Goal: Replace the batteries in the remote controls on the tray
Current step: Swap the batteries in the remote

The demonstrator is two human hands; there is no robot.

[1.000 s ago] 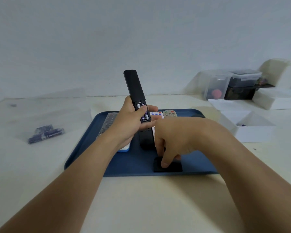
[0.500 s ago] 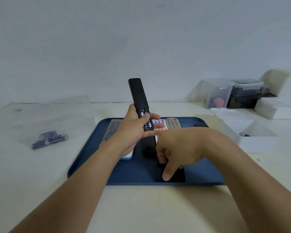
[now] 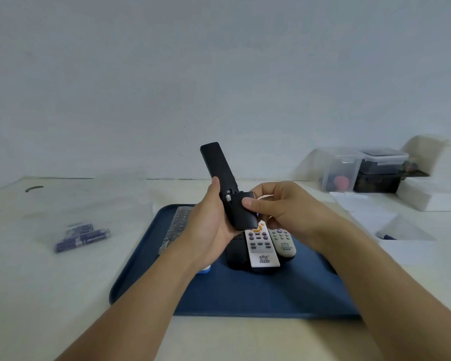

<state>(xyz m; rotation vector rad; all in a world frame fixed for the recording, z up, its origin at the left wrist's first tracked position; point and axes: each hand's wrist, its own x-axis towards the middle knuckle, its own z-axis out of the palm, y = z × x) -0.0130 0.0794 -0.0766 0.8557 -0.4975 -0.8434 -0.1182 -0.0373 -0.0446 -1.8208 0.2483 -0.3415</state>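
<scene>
black remote (image 3: 215,162) tilted upright above blue tray (image 3: 245,295), battery cover (image 3: 242,213) partly on

We see both forearms reach forward from the lower edge and meet in the middle. The left hand (image 3: 211,225) is raised, its fingers curled around a black remote (image 3: 219,173). The right hand (image 3: 279,204) pinches the battery cover (image 3: 241,212) between thumb and bent fingers.

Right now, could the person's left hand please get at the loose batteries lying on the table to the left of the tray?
Probably not yet: the left hand grips the black remote, so it is occupied. The path itself looks free, since the batteries lie apart on open table beyond the tray.
</scene>
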